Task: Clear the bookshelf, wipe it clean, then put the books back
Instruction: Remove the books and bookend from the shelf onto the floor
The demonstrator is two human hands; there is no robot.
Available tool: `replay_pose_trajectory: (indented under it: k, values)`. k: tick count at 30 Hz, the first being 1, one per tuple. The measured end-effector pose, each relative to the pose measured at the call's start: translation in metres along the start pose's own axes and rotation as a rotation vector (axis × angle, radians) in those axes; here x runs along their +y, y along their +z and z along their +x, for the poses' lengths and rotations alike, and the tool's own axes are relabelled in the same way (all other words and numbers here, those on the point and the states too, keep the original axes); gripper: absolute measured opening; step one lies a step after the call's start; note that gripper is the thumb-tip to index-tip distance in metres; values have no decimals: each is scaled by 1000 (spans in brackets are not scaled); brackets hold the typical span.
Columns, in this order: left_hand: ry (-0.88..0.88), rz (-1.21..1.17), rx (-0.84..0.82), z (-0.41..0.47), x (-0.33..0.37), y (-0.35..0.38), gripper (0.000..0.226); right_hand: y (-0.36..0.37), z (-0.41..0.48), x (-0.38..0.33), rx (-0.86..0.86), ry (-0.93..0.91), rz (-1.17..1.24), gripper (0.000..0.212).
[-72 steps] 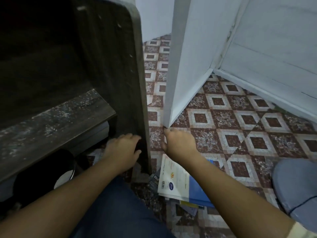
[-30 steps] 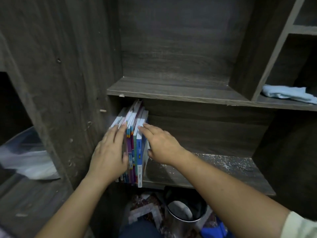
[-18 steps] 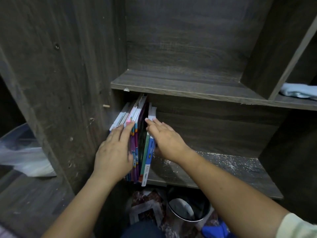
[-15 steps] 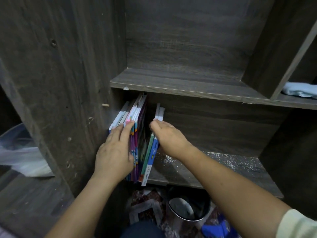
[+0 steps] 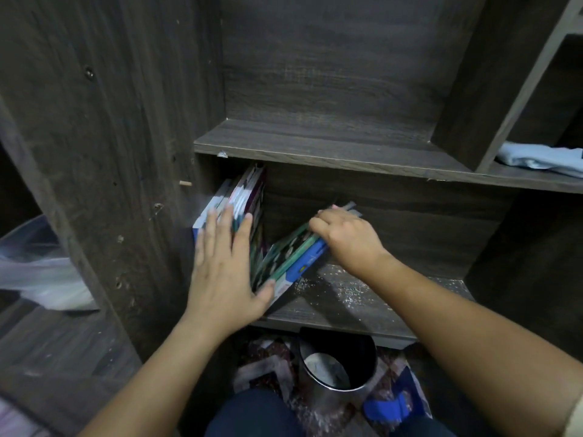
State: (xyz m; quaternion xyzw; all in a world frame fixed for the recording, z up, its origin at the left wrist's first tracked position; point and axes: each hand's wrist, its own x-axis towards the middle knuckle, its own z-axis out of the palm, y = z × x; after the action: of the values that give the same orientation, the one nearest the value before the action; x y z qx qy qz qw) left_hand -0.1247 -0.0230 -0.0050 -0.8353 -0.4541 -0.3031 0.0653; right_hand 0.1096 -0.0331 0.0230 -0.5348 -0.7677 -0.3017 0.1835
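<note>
1. I see my left hand [image 5: 220,269] laid flat against the front edges of the upright books [image 5: 244,197]. Its fingers are straight and a little apart, and the thumb reaches toward the foot of the leaning books [image 5: 291,257].
2. My right hand [image 5: 347,239] has its fingers curled over the top edge of the leaning books and grips them.
3. The upright books stand at the far left of the lower shelf [image 5: 362,298], against the side panel [image 5: 132,152].
4. The leaning books tilt to the right. Their feet stay beside the upright books and their tops are well away, so the two groups form a V.
5. The bare part of the lower shelf is speckled with pale dust.
6. The upper shelf [image 5: 315,146] holds no books in the bay above. A pale blue cloth [image 5: 542,157] lies in the next bay to the right.
7. A round bin [image 5: 339,351] stands on the tiled floor under the lower shelf.
8. A plastic bag [image 5: 41,275] lies at far left, blurred.
</note>
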Motion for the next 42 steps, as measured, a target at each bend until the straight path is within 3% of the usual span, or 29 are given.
replay_pose_trajectory:
  k: [8, 15, 20, 25, 28, 31, 35, 42]
  values:
    - [29, -102, -129, 3, 52, 17, 92, -75, -44, 21, 58, 229, 143, 40]
    - [80, -136, -252, 17, 102, 2, 30, -136, -115, 36, 49, 493, 300, 36]
    - [201, -65, -329, 20, 156, -4, 19, -171, -159, 35, -188, 768, 185, 27]
    - [395, -28, -363, 9, 219, -4, 24, -196, -189, 27, -589, 746, -193, 28]
    - [534, -28, -362, -6, 261, -3, 20, -204, -210, 26, -769, 791, -88, 41]
    - [605, -63, -408, -22, 300, -1, 25, -219, -237, 33, -859, 835, 5, 38]
    - [670, -151, -565, -41, 350, 8, 35, -248, -289, 42, -1001, 923, 112, 42]
    - [877, -306, -796, -85, 431, 42, 30, -273, -388, 54, -1113, 1100, 226, 43]
